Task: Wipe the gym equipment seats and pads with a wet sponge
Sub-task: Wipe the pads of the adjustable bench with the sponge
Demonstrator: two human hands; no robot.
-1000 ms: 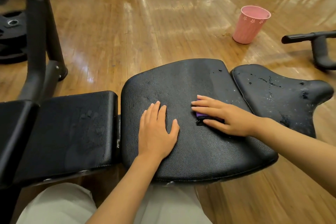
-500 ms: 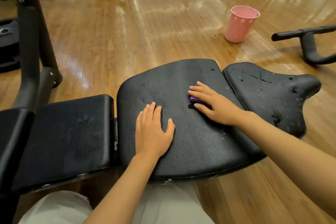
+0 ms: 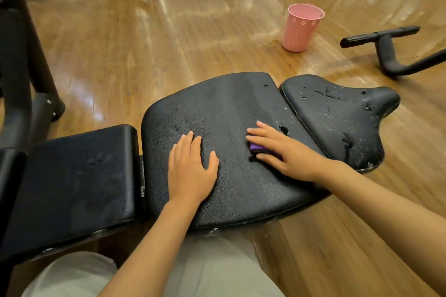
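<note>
Left hand [image 3: 190,169] lies flat on the big black pad [image 3: 229,113], fingers straight and close together, thumb out to the side, holding nothing. Right hand [image 3: 284,152] is over on the pad's right half, pressing down on the purple sponge [image 3: 256,147]. Fingers look mostly straight over the top of it, thumb along the near edge; whether they curl round the sponge I cannot tell, because the palm covers nearly all of it. Only a small purple corner and a dark underside peek out at the fingertips.

Just beside that hand there is a dark wet blot on the pad, and the smaller saddle-shaped seat [image 3: 337,116] to the right is speckled with droplets and wet streaks. To the left sits a square black cushion [image 3: 77,181], its far left end cut off by the frame edge and by a dark post [image 3: 26,55].

On the wooden floor [image 3: 169,43] behind stands a pink bucket [image 3: 303,29], well apart from the pads; what it holds is out of sight. A black handle bar [image 3: 381,36] runs off the right edge. Light trousers [image 3: 217,270] fill the bottom.
</note>
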